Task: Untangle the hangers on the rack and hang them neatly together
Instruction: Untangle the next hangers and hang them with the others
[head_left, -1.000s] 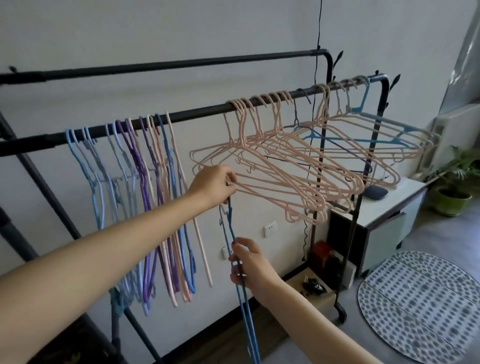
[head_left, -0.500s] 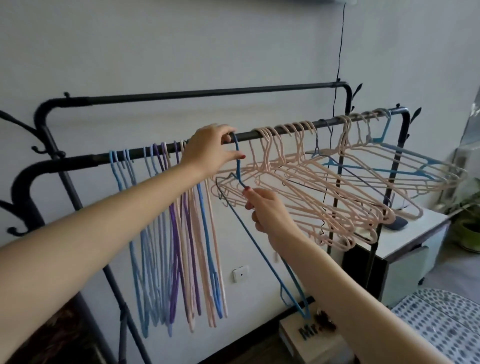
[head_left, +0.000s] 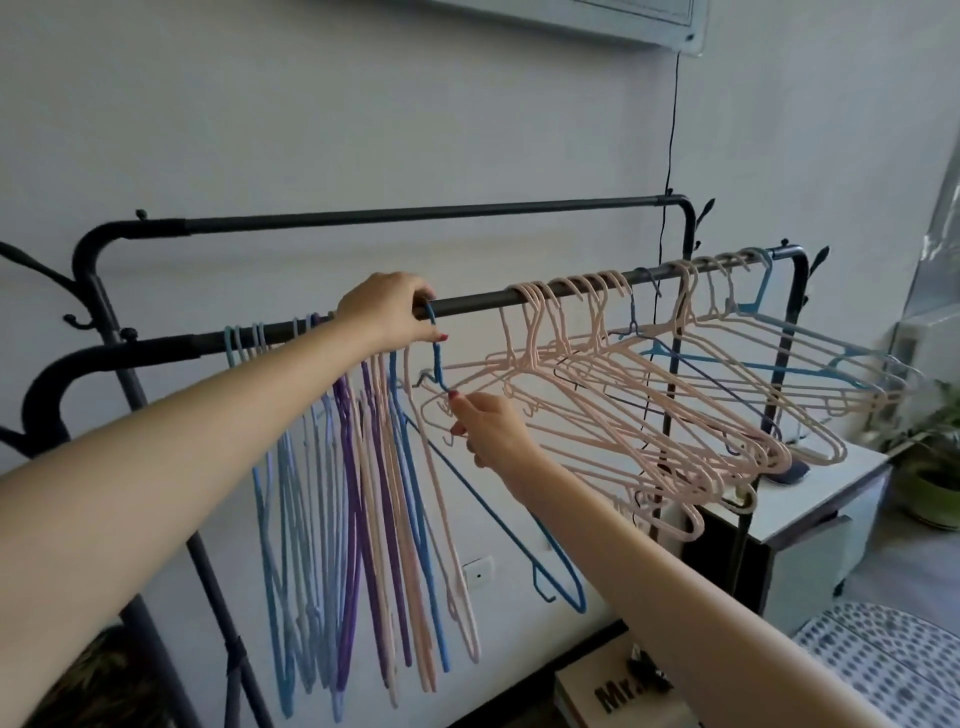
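Note:
A black rack's front bar (head_left: 478, 302) carries a tidy bunch of blue, purple and pink hangers (head_left: 358, 499) hanging straight down on the left. On the right a tangled cluster of pink hangers (head_left: 649, 415) with a few blue ones splays sideways. A blue hanger (head_left: 498, 514) has its hook over the bar between the two groups. My left hand (head_left: 389, 312) pinches that hook at the bar. My right hand (head_left: 483, 426) grips the same hanger at its neck just below.
A second black bar (head_left: 415, 214) runs higher and behind. A white cabinet (head_left: 810, 514) stands under the rack's right end, with a potted plant (head_left: 935, 467) beyond it. A cardboard box (head_left: 613, 691) and a dotted mat (head_left: 893, 670) lie on the floor.
Both hands lifted the blue hanger from below the bar up to it, and its hook now sits over the bar next to the tidy bunch.

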